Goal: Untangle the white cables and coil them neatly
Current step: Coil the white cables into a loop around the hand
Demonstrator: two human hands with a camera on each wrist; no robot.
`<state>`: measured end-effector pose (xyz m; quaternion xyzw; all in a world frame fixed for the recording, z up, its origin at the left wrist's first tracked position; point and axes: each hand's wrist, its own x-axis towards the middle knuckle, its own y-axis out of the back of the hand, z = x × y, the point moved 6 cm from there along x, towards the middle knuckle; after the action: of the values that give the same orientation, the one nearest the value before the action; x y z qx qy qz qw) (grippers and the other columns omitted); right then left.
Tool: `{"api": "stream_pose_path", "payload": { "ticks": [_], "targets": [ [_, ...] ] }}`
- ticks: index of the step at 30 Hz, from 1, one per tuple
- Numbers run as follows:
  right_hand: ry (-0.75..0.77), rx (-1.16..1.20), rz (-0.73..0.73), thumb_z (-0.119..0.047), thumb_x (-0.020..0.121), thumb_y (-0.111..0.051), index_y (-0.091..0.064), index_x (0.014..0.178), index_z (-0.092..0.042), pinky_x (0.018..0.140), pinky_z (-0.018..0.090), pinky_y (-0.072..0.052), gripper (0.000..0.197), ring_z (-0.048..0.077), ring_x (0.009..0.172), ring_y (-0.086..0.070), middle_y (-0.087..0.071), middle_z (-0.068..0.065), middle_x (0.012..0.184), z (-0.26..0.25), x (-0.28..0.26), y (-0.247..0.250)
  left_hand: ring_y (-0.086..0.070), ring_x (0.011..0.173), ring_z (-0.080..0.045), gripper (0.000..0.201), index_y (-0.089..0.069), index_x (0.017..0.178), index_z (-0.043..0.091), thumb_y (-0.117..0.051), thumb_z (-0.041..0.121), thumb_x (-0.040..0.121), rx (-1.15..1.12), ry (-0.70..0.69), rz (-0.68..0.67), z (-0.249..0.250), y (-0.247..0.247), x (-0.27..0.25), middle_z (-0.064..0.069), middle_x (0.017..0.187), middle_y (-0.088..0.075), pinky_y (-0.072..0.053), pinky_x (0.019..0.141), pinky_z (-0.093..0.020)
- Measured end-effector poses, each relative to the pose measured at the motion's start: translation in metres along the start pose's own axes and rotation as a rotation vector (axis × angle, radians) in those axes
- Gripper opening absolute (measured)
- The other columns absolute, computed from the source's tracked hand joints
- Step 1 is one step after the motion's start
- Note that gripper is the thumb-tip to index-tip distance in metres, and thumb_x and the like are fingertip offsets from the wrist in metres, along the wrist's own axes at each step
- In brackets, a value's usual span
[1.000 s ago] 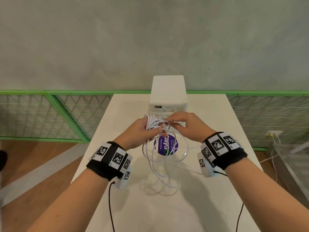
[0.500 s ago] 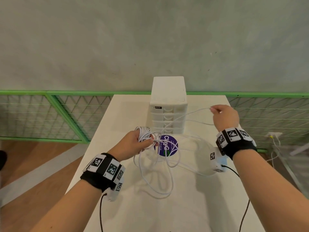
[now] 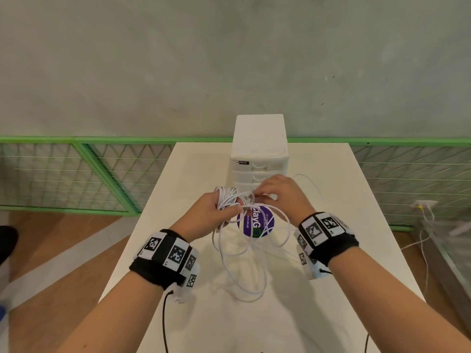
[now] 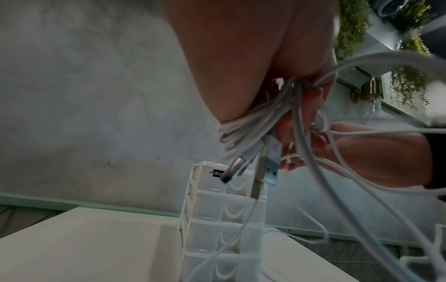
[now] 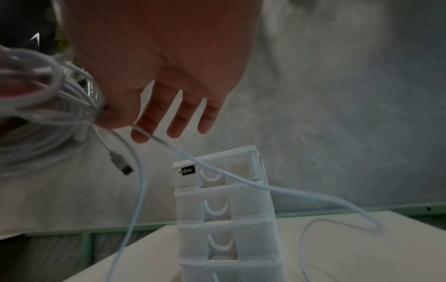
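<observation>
Head view: left hand (image 3: 216, 212) grips white cables (image 3: 226, 200); right hand (image 5: 154, 63) pinches strand, other fingers (image 5: 178, 118) straight.

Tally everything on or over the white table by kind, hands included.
Tangled bundle of white cables: 1 (single strands cannot be counted)
White plastic drawer tower: 1
Round purple sticker: 1
Bare hands: 2, left hand and right hand, both holding the cables
Total: 5

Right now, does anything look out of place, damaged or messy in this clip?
Only the job itself: the white cables hang from the left hand in loose, crossing loops onto the table, not yet coiled. The right hand pinches one strand. The drawer box stands upright; no damage shows.
</observation>
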<state>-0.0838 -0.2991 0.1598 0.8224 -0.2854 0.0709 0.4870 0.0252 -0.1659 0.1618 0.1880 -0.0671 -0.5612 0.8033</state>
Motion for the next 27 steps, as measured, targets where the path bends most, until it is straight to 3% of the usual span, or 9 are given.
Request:
{"api": "stream_pose_path", "payload": {
  "ticks": [4,8,11,13,15,17,20,22,27],
  "targets": [
    [-0.386,-0.059,0.15,-0.029,0.085,-0.065,-0.074,0.095,-0.022,0.076,0.026,-0.042,0.015,0.014,0.082,-0.059,-0.072,0.0,0.095,0.051,-0.016,0.022,-0.047,0.045,-0.004,0.008,-0.069,0.092,0.017,-0.061,0.015,0.092,-0.018,-0.002,0.124,-0.005,0.019,-0.004,0.011,0.052,-0.054,-0.042,0.049,-0.024],
    [-0.653,-0.108,0.182,-0.026,0.089,-0.06,-0.072,0.099,-0.018,0.079,0.03,-0.044,0.018,0.025,0.093,-0.061,-0.07,0.005,0.104,0.094,-0.043,0.027,-0.045,0.044,-0.006,0.012,-0.07,0.096,0.011,-0.06,0.016,0.092,-0.043,0.001,0.198,-0.007,0.027,-0.003,0.008,0.054,-0.05,-0.041,0.047,-0.021],
    [-0.807,-0.075,0.049,-0.028,0.089,-0.058,-0.069,0.107,-0.017,0.083,0.028,-0.042,0.023,0.026,0.102,-0.06,-0.068,0.007,0.11,0.113,-0.064,0.016,-0.044,0.044,-0.009,0.019,-0.069,0.097,0.004,-0.059,0.02,0.093,-0.109,0.006,0.274,-0.009,0.035,-0.001,0.003,0.054,-0.047,-0.04,0.047,-0.023],
    [-0.766,-0.055,-0.045,-0.032,0.09,-0.057,-0.064,0.117,-0.017,0.093,0.03,-0.041,0.031,0.026,0.111,-0.057,-0.063,0.008,0.12,0.108,-0.067,0.001,-0.043,0.044,-0.009,0.026,-0.068,0.092,0.004,-0.058,0.027,0.094,-0.121,0.008,0.291,-0.009,0.036,0.0,-0.001,0.053,-0.045,-0.04,0.049,-0.024],
    [-0.628,0.025,0.059,-0.03,0.094,-0.05,-0.063,0.117,-0.015,0.098,0.032,-0.039,0.031,0.023,0.115,-0.054,-0.061,0.008,0.121,0.084,-0.058,0.003,-0.046,0.05,-0.013,0.029,-0.066,0.084,0.008,-0.056,0.033,0.095,-0.109,0.0,0.287,-0.005,0.032,0.001,-0.004,0.056,-0.047,-0.042,0.055,-0.029],
    [-0.57,0.327,0.186,-0.032,0.098,-0.039,-0.066,0.11,-0.016,0.089,0.026,-0.042,0.034,0.014,0.103,-0.058,-0.065,0.002,0.109,0.05,-0.047,0.011,-0.047,0.054,-0.015,0.033,-0.062,0.08,0.009,-0.053,0.037,0.096,-0.086,-0.003,0.288,-0.002,0.027,0.002,-0.007,0.06,-0.049,-0.042,0.058,-0.028],
    [-0.496,0.649,0.045,-0.037,0.098,-0.037,-0.065,0.107,-0.02,0.071,0.023,-0.048,0.034,0.01,0.078,-0.063,-0.068,0.002,0.092,0.004,-0.028,0.007,-0.041,0.047,-0.01,0.037,-0.058,0.082,0.004,-0.048,0.036,0.098,-0.136,-0.022,0.267,0.002,0.02,0.003,-0.007,0.064,-0.049,-0.035,0.05,-0.022],
    [-0.422,0.582,0.019,-0.027,0.096,-0.045,-0.065,0.101,-0.024,0.061,0.018,-0.047,0.02,0.005,0.068,-0.061,-0.067,0.002,0.084,-0.005,-0.02,0.006,-0.039,0.045,-0.009,0.037,-0.06,0.085,0.002,-0.048,0.035,0.098,-0.189,-0.011,0.279,0.002,0.02,0.004,-0.009,0.068,-0.05,-0.032,0.047,-0.023],
    [-0.422,0.255,0.245,-0.02,0.084,-0.066,-0.074,0.096,-0.023,0.07,0.007,-0.036,0.015,0.003,0.073,-0.051,-0.059,-0.002,0.09,0.022,-0.017,0.033,-0.039,0.037,-0.007,0.043,-0.059,0.086,-0.008,-0.062,0.035,0.089,-0.127,0.054,0.324,0.0,0.031,-0.002,-0.005,0.058,-0.05,-0.032,0.038,-0.017]
  ]
}}
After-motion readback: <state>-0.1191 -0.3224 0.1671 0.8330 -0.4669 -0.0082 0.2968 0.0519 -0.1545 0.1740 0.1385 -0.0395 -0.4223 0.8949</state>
